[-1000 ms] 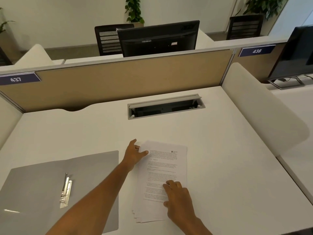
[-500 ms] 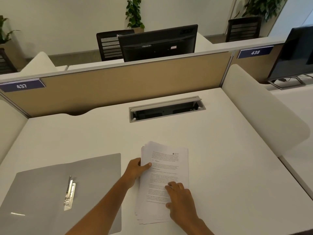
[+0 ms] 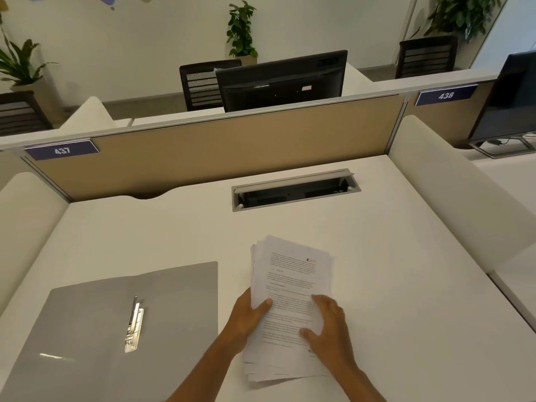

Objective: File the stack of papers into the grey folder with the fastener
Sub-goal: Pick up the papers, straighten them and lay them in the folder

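Note:
A stack of printed white papers (image 3: pixel 293 274) lies slightly fanned on the white desk (image 3: pixel 406 285), its far end lifted a little. My left hand (image 3: pixel 246 317) grips the stack's left edge, thumb on top and fingers under it. My right hand (image 3: pixel 330 329) rests flat on the lower right of the top sheet. To the left lies the grey folder (image 3: pixel 87 329), spread open, with its metal fastener (image 3: pixel 134 324) along the middle fold.
An open cable tray slot (image 3: pixel 295 190) sits in the desk behind the papers. A tan partition (image 3: pixel 217 149) closes off the back, with white side screens left and right. Monitors and chairs stand beyond it.
My left hand slid down the stack's left edge from the top corner and closed on it. The papers' far end has risen slightly. My right hand stayed on the sheet.

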### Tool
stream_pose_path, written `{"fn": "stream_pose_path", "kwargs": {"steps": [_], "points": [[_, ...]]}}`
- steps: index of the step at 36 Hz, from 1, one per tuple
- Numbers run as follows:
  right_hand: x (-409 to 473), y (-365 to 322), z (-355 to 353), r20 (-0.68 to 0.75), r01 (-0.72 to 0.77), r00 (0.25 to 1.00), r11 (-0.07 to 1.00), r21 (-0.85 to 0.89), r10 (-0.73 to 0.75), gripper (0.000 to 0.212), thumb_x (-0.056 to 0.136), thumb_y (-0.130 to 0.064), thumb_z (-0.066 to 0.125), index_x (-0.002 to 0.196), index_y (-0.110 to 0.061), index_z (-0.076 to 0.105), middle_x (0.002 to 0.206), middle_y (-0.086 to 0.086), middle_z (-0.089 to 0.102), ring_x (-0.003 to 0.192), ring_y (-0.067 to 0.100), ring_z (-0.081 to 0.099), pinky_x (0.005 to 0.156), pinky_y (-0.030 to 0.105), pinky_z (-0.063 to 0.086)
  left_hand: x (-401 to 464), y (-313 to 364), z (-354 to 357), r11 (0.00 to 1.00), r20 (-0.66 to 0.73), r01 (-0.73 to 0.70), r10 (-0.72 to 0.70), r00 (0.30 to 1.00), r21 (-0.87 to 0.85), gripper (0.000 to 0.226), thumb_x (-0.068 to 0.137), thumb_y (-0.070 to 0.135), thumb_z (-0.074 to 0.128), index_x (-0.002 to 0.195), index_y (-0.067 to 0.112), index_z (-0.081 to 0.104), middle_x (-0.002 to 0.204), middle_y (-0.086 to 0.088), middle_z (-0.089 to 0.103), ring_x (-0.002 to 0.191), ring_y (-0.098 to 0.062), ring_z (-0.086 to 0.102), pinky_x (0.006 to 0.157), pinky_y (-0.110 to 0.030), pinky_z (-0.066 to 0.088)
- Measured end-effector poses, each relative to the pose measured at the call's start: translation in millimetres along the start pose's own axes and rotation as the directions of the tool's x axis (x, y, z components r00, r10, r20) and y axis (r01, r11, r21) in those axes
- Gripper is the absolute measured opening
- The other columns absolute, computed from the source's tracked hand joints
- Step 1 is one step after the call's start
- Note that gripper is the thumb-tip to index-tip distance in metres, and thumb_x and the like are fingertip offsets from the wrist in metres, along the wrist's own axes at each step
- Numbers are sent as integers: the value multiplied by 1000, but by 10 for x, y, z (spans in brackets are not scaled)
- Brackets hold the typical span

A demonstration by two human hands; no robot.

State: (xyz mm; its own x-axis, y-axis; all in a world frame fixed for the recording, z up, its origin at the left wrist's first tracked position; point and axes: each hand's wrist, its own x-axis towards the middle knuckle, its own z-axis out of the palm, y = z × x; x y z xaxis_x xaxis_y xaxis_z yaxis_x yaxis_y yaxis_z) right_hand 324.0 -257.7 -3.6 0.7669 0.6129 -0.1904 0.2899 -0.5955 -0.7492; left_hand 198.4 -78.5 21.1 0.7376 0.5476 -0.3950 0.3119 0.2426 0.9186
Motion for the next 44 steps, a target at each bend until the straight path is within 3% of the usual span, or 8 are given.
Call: {"fn": "stream_pose_path", "kwargs": {"steps": [4, 6, 9, 14, 22, 26, 31, 44], "points": [[106, -46, -155, -95, -185, 972, 949, 255, 215, 85, 74, -20, 92, 145, -24, 45, 139, -3, 50, 125, 18, 54, 101, 38, 55, -105, 57, -23, 1000, -11, -18, 18, 1000, -16, 39, 92, 48, 76, 128, 39, 63, 126, 6, 75, 109, -24, 76, 83, -39, 65], [128, -88, -241, -19, -247, 960, 881, 405, 278, 82, 75, -22, 92, 143, -28, 46, 130, -4, 59, 112, 20, 66, 86, 41, 64, -154, 71, -39, 1000, -8, -18, 18, 1000, -19, 38, 90, 51, 76, 125, 44, 64, 126, 7, 75, 110, -23, 76, 83, -37, 64], [155, -89, -332, 149, -329, 942, 738, 589, 301, 63, 78, -20, 90, 132, -25, 58, 118, -4, 74, 98, 23, 76, 80, 47, 66, -224, 91, -71, 999, -4, -10, 10, 1000, -31, 37, 88, 54, 78, 122, 49, 64, 126, 8, 74, 109, -21, 76, 80, -34, 64], [137, -162, -431, 291, -375, 927, 594, 712, 237, 36, 84, -9, 84, 118, -17, 74, 111, 5, 80, 96, 29, 79, 74, 42, 65, -330, 121, -146, 1000, -33, -10, 9, 999, -27, 36, 86, 55, 79, 119, 50, 65, 124, 9, 75, 108, -20, 76, 78, -31, 64], [79, -442, -402, 144, -261, 963, 670, 694, 227, 28, 84, -13, 84, 109, -23, 75, 101, -1, 82, 86, 23, 80, 75, 48, 66, -383, 237, -210, 992, -228, -120, 127, 965, 46, 34, 85, 41, 83, 114, 44, 66, 115, 15, 76, 101, -12, 76, 72, -26, 63], [68, -587, -423, 87, -204, 975, 681, 703, 202, 25, 86, -14, 83, 107, -24, 75, 99, -3, 82, 84, 20, 80, 72, 43, 67, -366, 312, -235, 990, -256, -129, 140, 956, 59, 36, 88, 35, 81, 119, 38, 64, 114, 16, 76, 100, -11, 76, 78, -33, 66], [57, -755, -448, 52, -146, 986, 689, 710, 156, 26, 86, -15, 83, 109, -25, 75, 101, -3, 81, 84, 22, 80, 74, 48, 67, -400, 414, -305, 986, -295, -154, 167, 941, 65, 37, 89, 37, 79, 122, 41, 62, 112, 21, 74, 98, -8, 75, 74, -28, 65], [-32, -1115, -315, -123, 54, 992, 764, 643, 34, 31, 84, -18, 85, 109, -33, 74, 99, -15, 79, 88, 3, 74, 73, 22, 57, -583, 471, -594, 957, -379, -288, 254, 890, -36, 34, 89, 23, 81, 113, 44, 71, 113, 14, 78, 103, -4, 74, 77, -15, 59]]}}
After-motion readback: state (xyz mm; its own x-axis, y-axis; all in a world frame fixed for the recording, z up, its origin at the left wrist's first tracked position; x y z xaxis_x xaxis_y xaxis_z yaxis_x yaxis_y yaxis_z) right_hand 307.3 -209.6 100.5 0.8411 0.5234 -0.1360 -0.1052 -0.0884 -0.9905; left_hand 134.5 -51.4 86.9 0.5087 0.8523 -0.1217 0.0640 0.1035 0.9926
